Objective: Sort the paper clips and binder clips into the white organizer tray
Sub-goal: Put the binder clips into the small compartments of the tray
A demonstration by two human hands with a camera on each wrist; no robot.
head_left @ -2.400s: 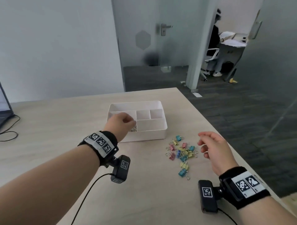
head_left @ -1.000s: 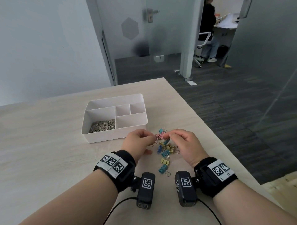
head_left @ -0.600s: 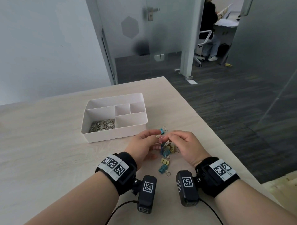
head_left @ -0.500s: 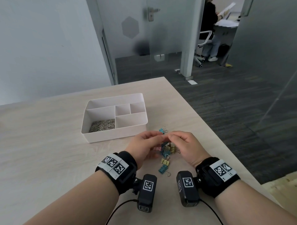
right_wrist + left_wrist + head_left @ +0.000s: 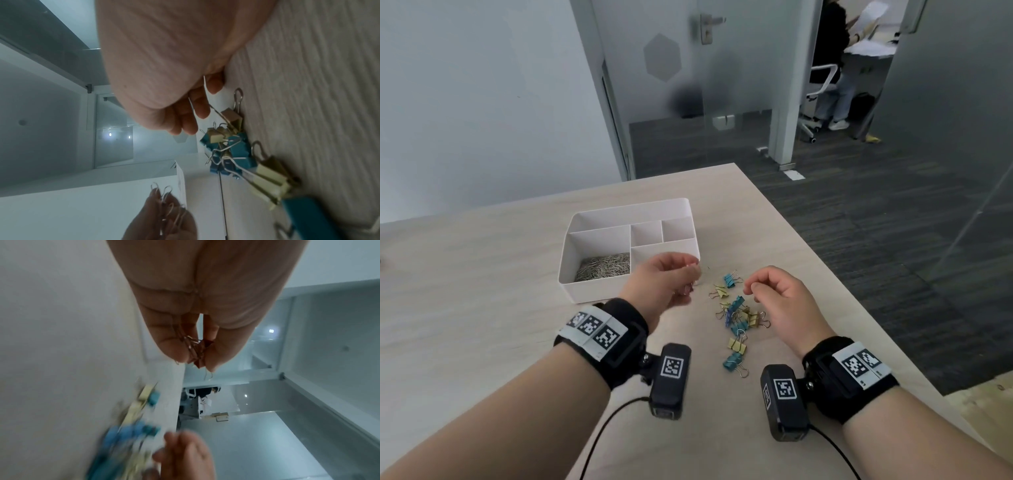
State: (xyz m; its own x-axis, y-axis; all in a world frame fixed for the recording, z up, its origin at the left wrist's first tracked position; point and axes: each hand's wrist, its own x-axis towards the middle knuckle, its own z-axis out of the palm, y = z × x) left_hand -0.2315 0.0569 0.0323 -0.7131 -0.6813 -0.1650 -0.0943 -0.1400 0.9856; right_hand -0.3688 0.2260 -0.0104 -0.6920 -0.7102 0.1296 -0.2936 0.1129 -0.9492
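Blue and yellow binder clips lie scattered on the table between the wrists. The right hand hovers over them, loosely curled and empty. The left hand clutches pink clips, mostly hidden by its fingers, at the near right corner of the tray. Paper clips lie in its near left compartment.

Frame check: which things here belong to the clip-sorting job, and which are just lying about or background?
Job: tray; paper clips in its big near-left compartment; binder clips loose on the table; pink clips held in the left hand; right hand, holding nothing.
Not the job: glass door; chair and a person in the far room.
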